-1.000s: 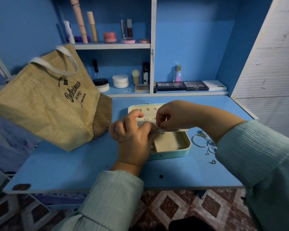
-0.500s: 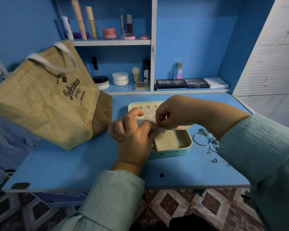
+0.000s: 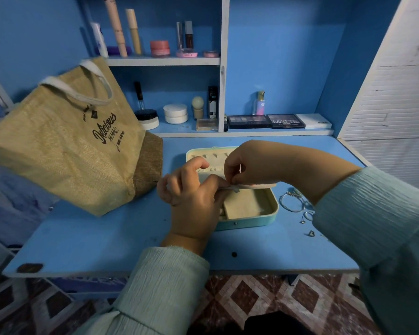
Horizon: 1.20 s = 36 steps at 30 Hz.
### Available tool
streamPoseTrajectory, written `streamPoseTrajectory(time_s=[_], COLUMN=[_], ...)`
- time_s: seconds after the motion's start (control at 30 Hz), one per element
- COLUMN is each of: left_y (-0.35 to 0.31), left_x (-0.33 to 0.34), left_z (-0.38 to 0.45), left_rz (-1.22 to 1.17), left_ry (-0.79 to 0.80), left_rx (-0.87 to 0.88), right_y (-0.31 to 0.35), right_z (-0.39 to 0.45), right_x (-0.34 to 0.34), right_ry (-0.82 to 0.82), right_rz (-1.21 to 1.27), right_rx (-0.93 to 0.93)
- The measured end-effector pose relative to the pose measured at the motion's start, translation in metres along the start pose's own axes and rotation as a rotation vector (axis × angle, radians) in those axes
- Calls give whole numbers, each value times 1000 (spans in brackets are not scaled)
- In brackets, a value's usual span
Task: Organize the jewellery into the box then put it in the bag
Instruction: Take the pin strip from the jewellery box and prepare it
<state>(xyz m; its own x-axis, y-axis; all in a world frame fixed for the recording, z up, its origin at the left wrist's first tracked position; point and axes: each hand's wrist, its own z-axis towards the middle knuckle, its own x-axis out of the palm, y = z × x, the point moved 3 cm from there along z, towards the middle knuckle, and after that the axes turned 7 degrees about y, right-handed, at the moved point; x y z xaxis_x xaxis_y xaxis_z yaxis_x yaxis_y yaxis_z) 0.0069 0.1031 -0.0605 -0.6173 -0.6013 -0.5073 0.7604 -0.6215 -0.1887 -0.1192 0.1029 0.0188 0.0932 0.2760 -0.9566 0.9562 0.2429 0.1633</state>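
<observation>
Mint-green jewellery box lies open on the blue desk, beige-lined, directly beneath both hands. The left hand and right hand pinch a thin strip-like piece over the box; what it is I cannot tell. Organizing seems under way; next, this piece needs seating. Loose silver jewellery waits just right of the grip, the jute bag left.
</observation>
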Motion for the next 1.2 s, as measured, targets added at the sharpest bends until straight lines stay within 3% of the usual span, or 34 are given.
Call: streamPoseTrajectory(time_s=[0.33,0.57,0.7,1.2], left_y=[1,2,1,-19], left_x=[1,3,3,-9], left_z=[3,4,1,8], left_rz=[-1,-56,-27,-63], left_ry=[24,183,192,254], left_rx=[-1,-1,-18,-23], right_y=[-2,-6,-8,-32], right_z=[-7,-13,-19,-56], right_x=[16,23,27,50], right_ry=[-170,-234,-303,-544], right_rz=[104,225,259,297], right_rx=[119,174,207,150])
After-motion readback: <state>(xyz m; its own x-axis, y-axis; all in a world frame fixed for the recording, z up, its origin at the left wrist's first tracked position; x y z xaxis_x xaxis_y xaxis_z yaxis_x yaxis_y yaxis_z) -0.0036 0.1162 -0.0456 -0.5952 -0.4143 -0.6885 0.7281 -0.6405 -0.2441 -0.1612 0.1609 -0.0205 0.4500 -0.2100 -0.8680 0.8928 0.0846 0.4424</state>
